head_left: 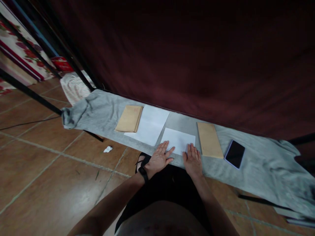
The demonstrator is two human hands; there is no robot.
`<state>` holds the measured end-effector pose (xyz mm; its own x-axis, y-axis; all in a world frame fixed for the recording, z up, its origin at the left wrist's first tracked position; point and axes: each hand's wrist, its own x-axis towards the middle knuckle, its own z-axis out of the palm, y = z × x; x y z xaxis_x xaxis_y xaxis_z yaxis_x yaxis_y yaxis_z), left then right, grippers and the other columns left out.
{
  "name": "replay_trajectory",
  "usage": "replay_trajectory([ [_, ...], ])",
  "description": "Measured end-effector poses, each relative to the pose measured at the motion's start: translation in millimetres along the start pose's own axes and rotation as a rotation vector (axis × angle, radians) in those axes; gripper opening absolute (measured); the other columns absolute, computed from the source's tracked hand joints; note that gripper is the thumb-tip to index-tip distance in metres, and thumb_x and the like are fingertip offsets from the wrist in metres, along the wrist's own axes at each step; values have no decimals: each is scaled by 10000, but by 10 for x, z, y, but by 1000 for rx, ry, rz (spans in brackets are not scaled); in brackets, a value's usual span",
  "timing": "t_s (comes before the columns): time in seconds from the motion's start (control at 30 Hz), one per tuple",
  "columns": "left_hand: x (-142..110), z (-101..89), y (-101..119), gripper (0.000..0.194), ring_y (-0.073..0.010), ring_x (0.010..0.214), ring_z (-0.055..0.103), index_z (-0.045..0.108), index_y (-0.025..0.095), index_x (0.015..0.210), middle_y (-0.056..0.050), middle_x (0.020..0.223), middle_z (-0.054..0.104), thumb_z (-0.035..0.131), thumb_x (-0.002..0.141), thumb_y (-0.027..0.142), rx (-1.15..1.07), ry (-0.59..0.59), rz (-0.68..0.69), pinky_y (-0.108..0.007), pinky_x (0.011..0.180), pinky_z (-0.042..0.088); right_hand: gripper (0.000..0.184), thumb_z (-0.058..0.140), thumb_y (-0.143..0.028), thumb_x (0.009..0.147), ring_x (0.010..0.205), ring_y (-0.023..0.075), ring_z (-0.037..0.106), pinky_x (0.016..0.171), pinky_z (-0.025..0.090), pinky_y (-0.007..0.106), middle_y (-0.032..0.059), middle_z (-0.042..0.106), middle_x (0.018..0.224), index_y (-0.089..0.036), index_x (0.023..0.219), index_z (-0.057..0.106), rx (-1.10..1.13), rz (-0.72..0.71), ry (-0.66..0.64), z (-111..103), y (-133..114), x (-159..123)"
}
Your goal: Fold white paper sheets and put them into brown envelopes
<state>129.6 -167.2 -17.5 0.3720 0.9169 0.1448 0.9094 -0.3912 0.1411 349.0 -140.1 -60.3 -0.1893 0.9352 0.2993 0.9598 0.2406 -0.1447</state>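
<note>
In the head view, the person's work centres on the smaller white sheet, which lies flat on the grey cloth. The left hand rests at its near-left corner, palm down, fingers slightly spread and thumb held apart. The right hand lies over its near-right corner, fingers close together; neither hand appears to pinch anything. Left of the sheet are the larger white paper and, beyond it, a stack of brown envelopes overlapping that paper. Right of it lie a single brown envelope and, farther out, a phone.

To smooth the sheet well, the person would do best to keep both palms low, align the edges and press evenly outward, since the soft cloth could let paper crease or slip.

The sheet's near edge is partly covered by the hands. Whether it is folded or a single layer is hard to make out, as is any writing.
</note>
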Motion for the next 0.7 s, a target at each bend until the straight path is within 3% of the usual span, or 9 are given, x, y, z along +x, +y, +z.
replay_trajectory([
  [0.13,-5,11,2,637,-286,1523,203,304,302,1557,-73,1669,189,503,978,475,-5,36,-2,-491,1224,261,597,288,-379,1048,1440,302,364,1172,290,500,195,345,1587,-64,1556,298,23,24,39,-50,18,-72],
  [0.23,-8,36,-6,632,-290,1519,221,306,325,1556,-68,1669,194,514,976,467,-9,90,18,-487,1223,267,586,285,-361,1048,1460,299,336,1184,270,510,181,327,1597,-77,1561,293,22,42,28,-123,-102,-104],
  [0.37,0,83,-41,599,-304,1515,232,338,366,1539,-57,1672,189,519,976,462,0,130,38,-494,1209,296,526,314,-338,1049,1463,257,344,1205,252,464,88,344,1603,-169,1544,366,74,-121,-66,-184,-365,-128],
  [0.47,8,101,-66,579,-314,1514,233,372,364,1524,-58,1672,193,519,973,471,12,138,62,-502,1199,314,506,354,-327,1045,1442,248,383,1204,263,456,73,393,1578,-180,1527,401,101,-148,-57,-181,-460,-158],
  [0.7,21,95,-54,607,-310,1510,243,372,318,1532,-94,1656,233,539,964,450,39,134,46,-488,1197,327,539,361,-349,1052,1437,248,396,1192,297,435,113,394,1574,-124,1542,355,44,-99,-16,-222,-231,-258],
])
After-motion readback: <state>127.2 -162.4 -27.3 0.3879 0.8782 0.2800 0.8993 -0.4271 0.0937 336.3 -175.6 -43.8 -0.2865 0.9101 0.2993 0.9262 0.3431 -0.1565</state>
